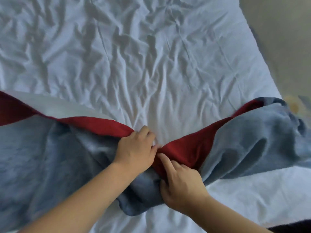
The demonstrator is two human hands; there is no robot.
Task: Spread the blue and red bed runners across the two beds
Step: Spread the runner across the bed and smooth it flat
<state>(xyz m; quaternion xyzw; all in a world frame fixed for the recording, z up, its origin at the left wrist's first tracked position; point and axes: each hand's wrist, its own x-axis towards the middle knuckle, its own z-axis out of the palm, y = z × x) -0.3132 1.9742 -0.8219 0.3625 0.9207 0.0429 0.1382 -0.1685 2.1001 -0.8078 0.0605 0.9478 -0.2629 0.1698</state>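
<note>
A blue and red bed runner (42,148) lies across the near part of a bed with a wrinkled white sheet (151,64). The runner is bunched and narrow in the middle and fans out to the left and right. Its red band (188,145) runs along the far edge, the blue part (252,140) along the near side. My left hand (138,152) grips the red edge at the bunched middle. Just right of it, my right hand (181,180) grips the gathered red and blue cloth, forefinger stretched over the red.
The bed's right edge runs diagonally at the upper right, with grey-brown floor (286,39) beyond it. The runner's right end hangs crumpled over that edge. A dark object (292,227) shows at the bottom right corner.
</note>
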